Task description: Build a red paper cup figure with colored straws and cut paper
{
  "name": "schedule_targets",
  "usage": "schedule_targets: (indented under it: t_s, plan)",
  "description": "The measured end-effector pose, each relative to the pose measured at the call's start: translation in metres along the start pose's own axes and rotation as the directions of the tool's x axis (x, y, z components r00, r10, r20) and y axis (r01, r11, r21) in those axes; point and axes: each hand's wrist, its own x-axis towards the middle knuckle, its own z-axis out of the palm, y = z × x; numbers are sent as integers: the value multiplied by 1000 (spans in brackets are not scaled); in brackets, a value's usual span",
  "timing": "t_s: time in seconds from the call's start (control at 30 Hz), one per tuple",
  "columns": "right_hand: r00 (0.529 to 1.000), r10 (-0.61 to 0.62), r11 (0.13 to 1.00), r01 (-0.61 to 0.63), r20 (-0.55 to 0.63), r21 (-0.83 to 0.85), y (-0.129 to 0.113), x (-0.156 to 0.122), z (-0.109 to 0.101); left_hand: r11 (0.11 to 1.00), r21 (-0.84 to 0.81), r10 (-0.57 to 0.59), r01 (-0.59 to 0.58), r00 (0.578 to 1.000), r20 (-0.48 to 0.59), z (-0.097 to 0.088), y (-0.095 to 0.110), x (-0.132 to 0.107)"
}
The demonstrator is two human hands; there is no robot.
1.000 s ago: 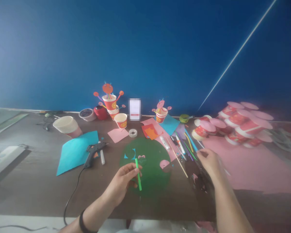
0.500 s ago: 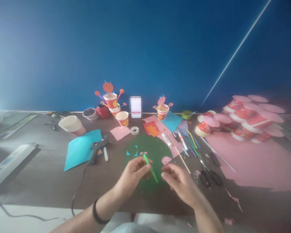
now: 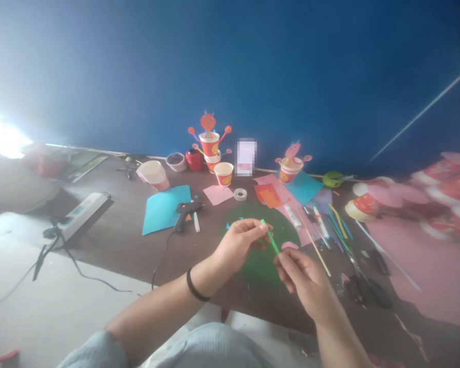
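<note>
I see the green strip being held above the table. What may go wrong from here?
The thin green strip is pinched at one end by the left grip and at the other by the right grip, so it might bend or crease. The cord of the glue gun runs close to the left forearm, which could snag it.

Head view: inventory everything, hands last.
Strip: one, green, between both hands
Mat: one, green, below hands
Glue gun: one, black, left
Scissors: one pair, dark handles, right
Tape roll: one, white, behind mat
Power strip: one, white, far left
Pens and sticks: several, mixed, right
Cups: several, red and white, back and right
Tub: one, white and pink, back left
Paper: several sheets, blue, pink, orange, around mat
Table: one, brown, underneath
Wall: one, blue, behind
Left hand: one, bare, at strip's far end
Right hand: one, bare, near end
</note>
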Motion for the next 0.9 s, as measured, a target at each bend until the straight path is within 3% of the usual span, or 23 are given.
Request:
schedule_targets:
  t_s: [0.27,0.47,0.57,0.63,0.73,0.8,0.83,0.9]
  plan:
    - [999,-15,990,20,-34,139,4,1,20,984,-176,10,-13,1000,-19,-7,2,6]
    - [994,-3,979,-19,109,203,-3,5,27,1000,-13,23,-23,1000,7,-9,0,-1]
    - [996,1,995,-10,90,103,-4,6,24,999,49,20,-20,1000,6,-12,-2,-5]
    - [1000,-13,1000,13,-1,-20,-2,8,11,996,79,31,-29,999,-27,-17,-4,-8]
    - [973,-65,967,7,-221,-254,7,16,-33,995,101,22,-10,992,-121,-33,-7,-12]
    - [897,-142,882,-78,-420,-465,16,26,-73,994,104,-12,27,990,-140,-46,-11,-16]
    - [876,-162,799,-153,-454,-581,20,32,-93,994,103,-20,37,988,-156,-52,-13,-19]
    - [838,-169,746,-235,-519,-623,29,47,-131,994,101,-32,50,984,-174,-62,-17,-23]
